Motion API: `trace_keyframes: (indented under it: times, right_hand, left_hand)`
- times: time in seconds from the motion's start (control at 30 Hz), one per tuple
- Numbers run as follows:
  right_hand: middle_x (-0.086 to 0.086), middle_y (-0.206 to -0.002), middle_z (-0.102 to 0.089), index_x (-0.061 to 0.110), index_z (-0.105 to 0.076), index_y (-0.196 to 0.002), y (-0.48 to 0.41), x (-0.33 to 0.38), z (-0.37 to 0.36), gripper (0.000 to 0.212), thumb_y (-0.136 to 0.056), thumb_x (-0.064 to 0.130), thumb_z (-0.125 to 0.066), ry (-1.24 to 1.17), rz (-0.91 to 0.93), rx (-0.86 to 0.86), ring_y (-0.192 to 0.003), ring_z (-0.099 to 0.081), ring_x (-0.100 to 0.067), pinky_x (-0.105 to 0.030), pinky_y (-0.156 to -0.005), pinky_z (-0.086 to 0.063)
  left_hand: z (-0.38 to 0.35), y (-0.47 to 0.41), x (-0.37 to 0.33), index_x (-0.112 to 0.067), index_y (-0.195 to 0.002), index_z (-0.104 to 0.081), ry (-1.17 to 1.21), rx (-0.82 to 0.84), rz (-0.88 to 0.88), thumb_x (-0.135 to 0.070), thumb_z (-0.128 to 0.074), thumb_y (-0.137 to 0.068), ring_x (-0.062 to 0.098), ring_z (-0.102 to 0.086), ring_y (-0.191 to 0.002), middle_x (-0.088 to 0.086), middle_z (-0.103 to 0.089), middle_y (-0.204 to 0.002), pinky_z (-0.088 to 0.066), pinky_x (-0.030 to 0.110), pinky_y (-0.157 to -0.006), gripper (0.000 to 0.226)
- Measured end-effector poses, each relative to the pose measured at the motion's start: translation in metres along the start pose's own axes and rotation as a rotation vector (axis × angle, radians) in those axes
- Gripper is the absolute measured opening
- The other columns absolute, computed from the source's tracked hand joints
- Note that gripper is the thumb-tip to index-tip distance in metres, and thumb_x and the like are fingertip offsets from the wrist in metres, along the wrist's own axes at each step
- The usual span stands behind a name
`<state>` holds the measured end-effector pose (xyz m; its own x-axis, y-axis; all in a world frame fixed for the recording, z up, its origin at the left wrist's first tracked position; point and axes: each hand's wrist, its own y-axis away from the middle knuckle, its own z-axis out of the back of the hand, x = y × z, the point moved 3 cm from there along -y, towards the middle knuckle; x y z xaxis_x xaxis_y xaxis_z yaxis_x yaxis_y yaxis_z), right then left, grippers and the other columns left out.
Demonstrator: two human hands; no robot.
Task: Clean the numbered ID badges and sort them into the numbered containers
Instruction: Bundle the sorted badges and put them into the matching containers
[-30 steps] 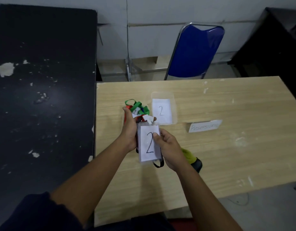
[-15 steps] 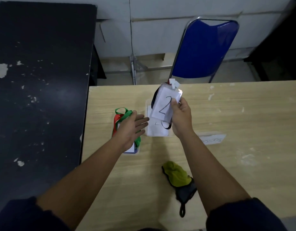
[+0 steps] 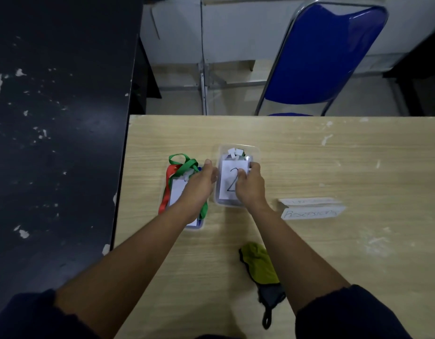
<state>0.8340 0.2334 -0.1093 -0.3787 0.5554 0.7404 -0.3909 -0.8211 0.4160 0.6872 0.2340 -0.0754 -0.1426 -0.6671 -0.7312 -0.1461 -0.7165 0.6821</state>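
Pale wood desk (image 3: pixel 309 167) under me, a blue chair (image 3: pixel 321 57) pushed in at its far edge and a dark desk (image 3: pixel 52 118) off to the left. I am laying the badge marked 2 (image 3: pixel 230 182) into the clear container (image 3: pixel 254 150) that carries the same number. To do this well I should press it flat, tuck its white clip (image 3: pixel 234 152) and strap inside the rim so nothing hangs over, then lift away straight so the badge does not come up with me. My right hand (image 3: pixel 249 185) sits on the badge's right side, fingers (image 3: pixel 243 173) curled onto its face and edge, closed on it as far as I can judge in this dim light. The badge lies under those fingers, inside the container walls. My left hand (image 3: pixel 199 182) hovers over the neighbouring container (image 3: pixel 199 225) with the red and green lanyards (image 3: pixel 181 165), fingers loosely apart, gripping nothing. The green cloth (image 3: pixel 259 264) lies near me on the desk, well apart from both hands.
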Motion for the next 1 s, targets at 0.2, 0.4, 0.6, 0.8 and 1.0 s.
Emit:
trace_keyframes:
  times: [0.2,0.4,0.6,0.8,1.0]
  right_hand:
    - [-0.019,-0.109,-0.059,0.001,-0.046,-0.129,-0.007,0.003,-0.001,0.03,-0.101,0.013,-0.046,0.156,0.05,-0.021,-0.092,-0.057,-0.031,-0.022,-0.064,-0.031]
    - [-0.02,-0.128,-0.049,-0.001,-0.034,-0.142,-0.003,0.007,-0.001,0.051,-0.095,0.004,-0.054,0.488,0.206,-0.034,-0.105,-0.057,-0.035,-0.031,-0.069,-0.041]
    - [-0.009,-0.131,-0.05,0.011,-0.06,-0.118,0.009,0.01,0.013,0.032,-0.086,0.011,-0.058,0.904,0.346,-0.123,-0.116,-0.044,-0.028,-0.035,-0.088,-0.035]
    - [-0.014,-0.155,-0.024,0.01,-0.046,-0.137,0.026,0.003,0.023,0.04,-0.099,0.022,-0.052,0.479,0.274,-0.195,-0.137,-0.029,-0.031,-0.043,-0.102,-0.039]
    - [-0.008,-0.136,-0.052,0.012,-0.034,-0.144,0.03,-0.016,0.028,0.046,-0.099,0.008,-0.042,0.258,0.055,-0.143,-0.112,-0.056,-0.027,-0.029,-0.073,-0.037]
  left_hand:
    - [-0.001,0.003,-0.004,-0.019,-0.136,-0.054,-0.056,0.04,0.033,-0.058,-0.019,-0.103,0.013,-0.041,-0.139,0.001,-0.048,-0.149,-0.026,0.043,-0.12,0.062]
    - [-0.006,0.007,-0.005,-0.02,-0.148,-0.043,-0.181,0.058,0.02,-0.062,-0.017,-0.1,0.017,-0.032,-0.145,0.0,-0.037,-0.158,-0.025,0.046,-0.12,0.069]
    - [-0.011,0.019,-0.005,-0.025,-0.152,-0.035,-0.309,0.13,-0.05,-0.065,-0.022,-0.099,0.017,-0.028,-0.147,-0.004,-0.032,-0.159,-0.024,0.029,-0.109,0.068]
    - [0.02,0.038,0.006,-0.02,-0.123,-0.062,-0.322,-0.172,-0.32,-0.026,-0.054,-0.101,-0.003,-0.057,-0.113,-0.007,-0.064,-0.122,-0.045,0.019,-0.093,0.024]
    - [0.073,0.051,0.038,-0.012,-0.121,-0.061,-0.388,-0.533,-0.332,-0.012,-0.058,-0.096,0.016,-0.057,-0.109,0.005,-0.058,-0.119,-0.045,0.024,-0.091,0.025]
